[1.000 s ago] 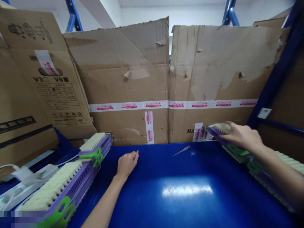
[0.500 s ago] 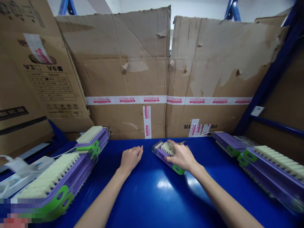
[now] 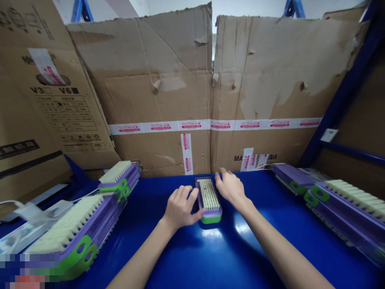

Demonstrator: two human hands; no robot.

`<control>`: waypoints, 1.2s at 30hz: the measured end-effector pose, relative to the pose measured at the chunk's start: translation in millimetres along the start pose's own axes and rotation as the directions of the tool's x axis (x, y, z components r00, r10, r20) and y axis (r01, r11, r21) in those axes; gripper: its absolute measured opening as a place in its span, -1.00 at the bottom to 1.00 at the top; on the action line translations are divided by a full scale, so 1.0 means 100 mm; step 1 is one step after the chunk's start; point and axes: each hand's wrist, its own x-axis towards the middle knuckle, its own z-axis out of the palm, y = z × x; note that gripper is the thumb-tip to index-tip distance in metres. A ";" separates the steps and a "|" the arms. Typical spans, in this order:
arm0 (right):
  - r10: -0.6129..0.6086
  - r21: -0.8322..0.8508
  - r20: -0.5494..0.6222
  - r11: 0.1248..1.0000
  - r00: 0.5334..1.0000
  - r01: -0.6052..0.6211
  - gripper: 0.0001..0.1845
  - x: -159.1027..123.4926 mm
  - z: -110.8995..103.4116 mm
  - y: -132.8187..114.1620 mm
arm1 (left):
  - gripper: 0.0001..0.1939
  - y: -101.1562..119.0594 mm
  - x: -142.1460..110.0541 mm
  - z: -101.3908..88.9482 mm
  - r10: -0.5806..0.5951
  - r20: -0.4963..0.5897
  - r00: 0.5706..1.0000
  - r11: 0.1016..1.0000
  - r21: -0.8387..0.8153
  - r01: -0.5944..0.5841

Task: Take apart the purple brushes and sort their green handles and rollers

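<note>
A purple and green scrub brush (image 3: 209,197) lies on the blue surface between my hands, its cream bristles facing up. My left hand (image 3: 183,205) is at the brush's left side with thumb and fingers spread. The thumb reaches the near left corner; I cannot tell whether it presses on the brush. Just right of the brush's far end, my right hand (image 3: 231,186) has its fingers loosely curled and apart, with nothing visible in them.
Stacked brushes stand at the left (image 3: 67,233) and far left (image 3: 118,176), with more brushes (image 3: 345,212) at the right. A white power strip (image 3: 39,224) with a plugged-in charger sits at the left. Cardboard panels (image 3: 162,96) wall off the back of the blue surface (image 3: 186,257).
My right hand has let go of the brush and moved slightly up. The brush has turned to point straight away from me. My left hand has opened and come right to the brush.
</note>
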 end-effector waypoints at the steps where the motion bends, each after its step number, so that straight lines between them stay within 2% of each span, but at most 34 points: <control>1: -0.033 -0.002 -0.021 0.999 0.999 0.033 -0.54 0.05 0.02 0.11 | -0.44 0.06 0.01 -0.01 0.063 -0.007 0.998 0.998 -0.023 -0.064; 3: -0.111 -0.044 -0.016 0.993 0.994 0.110 -0.48 0.12 0.11 0.34 | -0.38 0.18 0.05 -0.02 0.159 0.020 0.987 0.985 -0.073 -0.157; 5: -0.147 -0.102 0.048 0.983 0.988 0.152 -0.40 0.17 0.21 0.53 | -0.35 0.30 0.08 0.00 0.198 0.095 0.976 0.975 -0.122 -0.186; 9: -0.149 -0.160 0.107 0.973 0.983 0.165 -0.37 0.18 0.32 0.72 | -0.35 0.37 0.12 0.04 0.144 0.221 0.965 0.977 -0.186 -0.103; 11: -0.144 -0.192 0.106 0.968 0.984 0.162 -0.40 0.17 0.32 0.74 | -0.44 0.31 0.13 0.02 0.097 0.248 0.964 0.979 -0.199 -0.047; 13: -0.144 -0.222 0.101 0.961 0.984 0.164 -0.43 0.16 0.30 0.74 | -0.62 0.21 0.12 -0.01 0.059 0.269 0.961 0.978 -0.208 -0.002; 15: -0.148 -0.244 0.098 0.955 0.984 0.168 -0.48 0.14 0.29 0.75 | -0.74 0.07 0.11 -0.02 0.060 0.292 0.955 0.975 -0.222 0.006; 18: -0.157 -0.267 0.087 0.948 0.984 0.175 -0.54 0.10 0.29 0.77 | -0.61 -0.15 0.06 0.00 0.078 0.327 0.942 0.978 -0.206 -0.009; 22: -0.181 -0.295 0.089 0.935 0.980 0.199 -0.57 0.05 0.30 0.78 | -0.47 -0.36 -0.01 0.04 -0.038 0.302 0.952 0.995 -0.081 0.066; 25: -0.175 -0.305 0.078 0.933 0.982 0.190 -0.56 0.04 0.30 0.76 | -0.66 -0.35 0.03 0.01 -0.134 0.244 0.961 0.989 -0.022 0.143; 27: -0.165 -0.313 0.068 0.933 0.984 0.178 -0.54 0.03 0.31 0.75 | -0.76 -0.30 0.11 -0.02 -0.149 0.238 0.960 0.988 -0.010 0.156; 32: -0.168 -0.333 0.012 0.929 0.986 0.162 -0.55 0.02 0.34 0.72 | -0.29 -0.27 0.24 0.04 -0.102 0.292 0.951 0.993 -0.031 0.116; 36: -0.263 -0.264 -0.090 0.936 0.961 0.231 -0.52 -0.05 0.35 0.60 | -0.15 -0.33 0.19 0.22 -0.195 0.397 0.897 0.980 0.047 0.192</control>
